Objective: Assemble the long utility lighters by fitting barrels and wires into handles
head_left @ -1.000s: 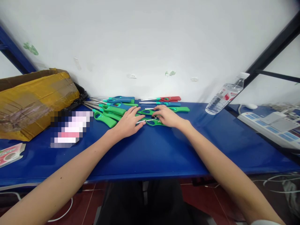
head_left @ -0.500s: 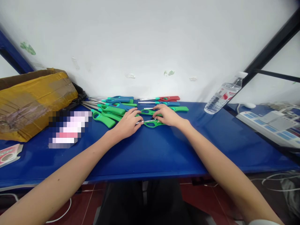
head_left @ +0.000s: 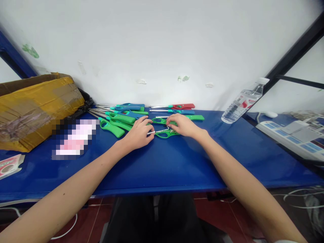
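Left-hand fingers (head_left: 151, 128) pinched on the slim metal rod (head_left: 161, 130); right-hand fingers (head_left: 172, 118) curled, hold unclear. Nearer of 2 green casings (head_left: 173, 133) lies between them on the bench (head_left: 162, 165); I judge it light, stiff, crackable: grip edges.

White wall (head_left: 157, 44) (patchy), red floor (head_left: 217, 212)
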A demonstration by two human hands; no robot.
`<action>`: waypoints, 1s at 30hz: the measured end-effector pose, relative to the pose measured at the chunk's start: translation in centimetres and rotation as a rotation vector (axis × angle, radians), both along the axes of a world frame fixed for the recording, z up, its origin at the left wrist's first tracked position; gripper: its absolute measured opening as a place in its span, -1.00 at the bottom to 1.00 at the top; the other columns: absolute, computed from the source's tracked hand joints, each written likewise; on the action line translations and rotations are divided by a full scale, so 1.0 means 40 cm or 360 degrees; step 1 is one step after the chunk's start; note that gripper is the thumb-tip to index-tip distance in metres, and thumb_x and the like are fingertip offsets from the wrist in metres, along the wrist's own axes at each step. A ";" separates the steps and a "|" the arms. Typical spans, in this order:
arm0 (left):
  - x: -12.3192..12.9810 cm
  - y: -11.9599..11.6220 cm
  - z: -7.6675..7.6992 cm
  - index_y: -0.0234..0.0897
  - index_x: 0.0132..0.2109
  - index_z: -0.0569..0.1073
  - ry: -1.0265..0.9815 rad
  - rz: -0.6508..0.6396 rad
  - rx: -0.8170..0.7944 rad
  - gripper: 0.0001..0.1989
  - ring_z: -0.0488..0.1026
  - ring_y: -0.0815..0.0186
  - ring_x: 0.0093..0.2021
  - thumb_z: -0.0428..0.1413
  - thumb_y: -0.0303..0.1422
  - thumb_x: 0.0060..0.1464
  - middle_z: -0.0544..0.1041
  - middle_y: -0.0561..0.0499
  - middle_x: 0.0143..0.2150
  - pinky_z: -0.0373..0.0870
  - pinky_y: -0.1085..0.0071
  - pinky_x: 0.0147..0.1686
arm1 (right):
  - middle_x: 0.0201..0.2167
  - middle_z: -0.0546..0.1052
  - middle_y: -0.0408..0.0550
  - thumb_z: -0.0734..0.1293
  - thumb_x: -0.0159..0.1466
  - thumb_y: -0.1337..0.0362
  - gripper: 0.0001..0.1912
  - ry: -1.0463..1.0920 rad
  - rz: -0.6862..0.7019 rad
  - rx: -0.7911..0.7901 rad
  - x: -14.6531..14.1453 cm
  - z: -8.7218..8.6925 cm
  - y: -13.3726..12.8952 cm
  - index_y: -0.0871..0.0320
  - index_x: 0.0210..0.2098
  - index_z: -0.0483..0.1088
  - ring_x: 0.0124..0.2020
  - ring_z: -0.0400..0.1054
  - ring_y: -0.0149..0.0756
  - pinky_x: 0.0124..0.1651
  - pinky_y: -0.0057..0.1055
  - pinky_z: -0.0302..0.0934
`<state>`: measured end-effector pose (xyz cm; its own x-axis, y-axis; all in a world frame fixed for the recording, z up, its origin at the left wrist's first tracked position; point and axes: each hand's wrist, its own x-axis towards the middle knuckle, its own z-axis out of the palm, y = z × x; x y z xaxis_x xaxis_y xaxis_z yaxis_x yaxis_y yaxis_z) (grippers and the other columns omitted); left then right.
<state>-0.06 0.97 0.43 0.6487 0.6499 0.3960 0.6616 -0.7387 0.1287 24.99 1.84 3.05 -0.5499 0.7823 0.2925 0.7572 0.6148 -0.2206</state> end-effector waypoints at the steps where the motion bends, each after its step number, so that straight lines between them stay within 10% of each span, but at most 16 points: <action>1: 0.001 0.001 -0.001 -0.29 -0.24 0.55 -0.0009 0.0004 -0.0002 -0.78 0.16 -0.11 0.34 0.03 -0.33 0.22 0.48 -0.21 0.08 0.19 -0.08 0.28 | -0.16 0.61 0.07 0.27 0.31 0.39 -0.80 0.0005 -0.0033 -0.0028 0.000 0.004 -0.004 0.19 -0.18 0.54 -0.14 0.46 -0.13 -0.04 -0.20 0.30; 30: 0.001 0.009 -0.014 -0.34 -0.14 0.52 0.0088 -0.0045 0.0127 -0.68 0.23 -0.04 0.28 -0.10 -0.31 0.38 0.53 -0.19 -0.05 0.22 -0.01 0.23 | -0.19 0.64 0.08 0.19 0.40 0.32 -0.71 -0.0054 -0.0006 -0.0050 -0.012 0.029 -0.095 0.16 -0.15 0.57 -0.19 0.50 -0.10 -0.15 -0.24 0.28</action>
